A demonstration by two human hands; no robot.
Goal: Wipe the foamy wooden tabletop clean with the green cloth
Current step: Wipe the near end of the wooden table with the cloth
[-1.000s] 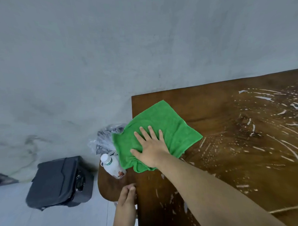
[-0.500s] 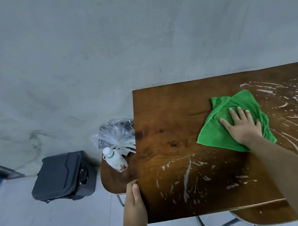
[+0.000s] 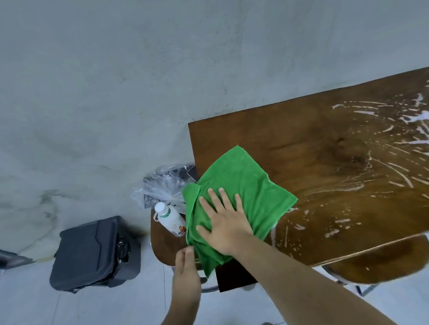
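Note:
The dark wooden tabletop [image 3: 329, 143] carries white foam streaks [image 3: 416, 121] over its right half and a few along the near edge. A green cloth [image 3: 246, 185] lies at the table's near left corner and hangs partly over the left edge. My right hand [image 3: 224, 221] presses flat on the cloth with the fingers spread. My left hand [image 3: 185, 268] is just below the corner, fingers together, touching the hanging part of the cloth; whether it grips anything is unclear.
A wooden stool [image 3: 162, 239] left of the table holds a white plastic bottle [image 3: 170, 218] and a crumpled clear plastic bag [image 3: 160, 186]. A dark case [image 3: 95, 251] stands on the floor by the grey wall. Another stool seat [image 3: 382, 261] shows under the table's near edge.
My right hand swept the cloth from the left corner to the right part of the table and back to the near left corner. My left hand stayed near the corner.

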